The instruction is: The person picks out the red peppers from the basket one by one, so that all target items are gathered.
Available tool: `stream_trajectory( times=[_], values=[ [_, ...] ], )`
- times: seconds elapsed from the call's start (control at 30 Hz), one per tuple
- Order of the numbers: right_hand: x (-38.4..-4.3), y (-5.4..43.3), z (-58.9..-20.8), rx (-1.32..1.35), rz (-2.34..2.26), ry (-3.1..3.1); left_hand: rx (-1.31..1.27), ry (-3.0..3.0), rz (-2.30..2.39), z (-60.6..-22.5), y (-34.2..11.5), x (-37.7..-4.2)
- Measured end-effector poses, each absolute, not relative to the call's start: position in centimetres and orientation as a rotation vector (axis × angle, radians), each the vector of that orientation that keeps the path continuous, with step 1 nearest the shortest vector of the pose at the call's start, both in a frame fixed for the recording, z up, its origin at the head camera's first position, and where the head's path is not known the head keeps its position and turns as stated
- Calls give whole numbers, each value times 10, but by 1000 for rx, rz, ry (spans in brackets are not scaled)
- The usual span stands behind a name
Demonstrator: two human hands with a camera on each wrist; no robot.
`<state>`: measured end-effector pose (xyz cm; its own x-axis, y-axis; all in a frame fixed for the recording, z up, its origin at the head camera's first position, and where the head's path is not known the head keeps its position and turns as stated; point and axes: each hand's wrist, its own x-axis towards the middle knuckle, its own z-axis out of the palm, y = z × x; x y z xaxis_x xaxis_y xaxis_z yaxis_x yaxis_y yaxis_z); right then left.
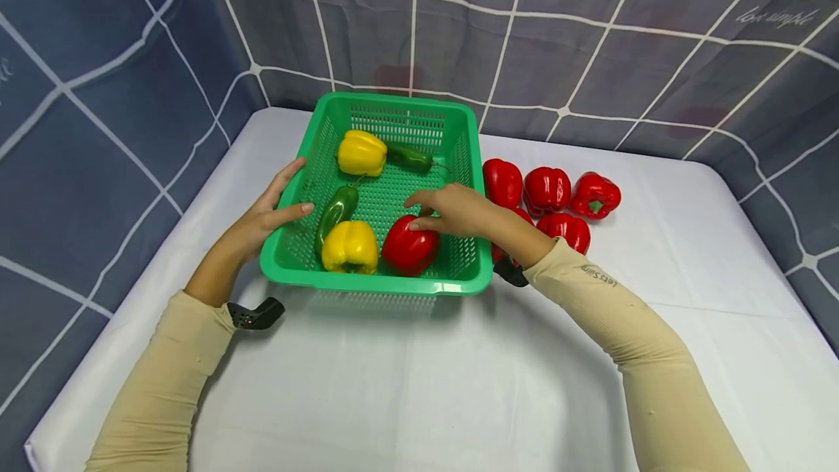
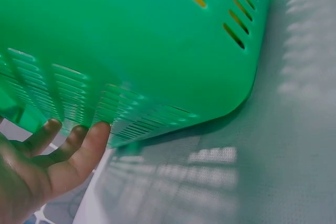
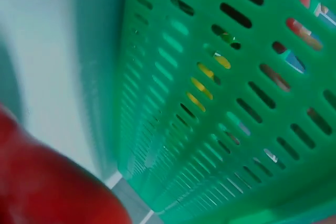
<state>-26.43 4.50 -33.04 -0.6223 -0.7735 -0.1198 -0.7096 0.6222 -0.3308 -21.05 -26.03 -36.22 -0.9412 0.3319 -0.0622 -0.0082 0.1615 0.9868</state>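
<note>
A green plastic basket (image 1: 376, 282) stands on the table with its front rim toward me. My left hand (image 1: 262, 213) holds its left rim, thumb over the edge; the left wrist view shows fingers (image 2: 79, 156) against the outer wall. Inside the basket, my right hand (image 1: 452, 211) is on a red bell pepper (image 1: 409, 248), thumb on its top and the other fingertips partly hidden behind it. Two yellow bell peppers, one at the back (image 1: 362, 153) and one at the front (image 1: 350, 248), share the basket with two green chili peppers, one left (image 1: 337, 210) and one back (image 1: 409, 157).
Several red bell peppers (image 1: 547, 189) lie on the white-covered table (image 1: 406, 384) just right of the basket, some partly behind my right forearm. A dark grid-patterned curtain (image 1: 459, 42) stands behind the table and along its sides.
</note>
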Motion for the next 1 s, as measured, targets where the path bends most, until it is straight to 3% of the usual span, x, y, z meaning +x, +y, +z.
stream_trajectory(
  times=[0.3,1.0],
  values=[
    [-261,38,-332,-1330,-470,2449,319,2202,1839,-363,-260,-210],
    [-248,34,-333,-1215,-105,2476,324,2137,1888,-365,-261,-212]
  ],
)
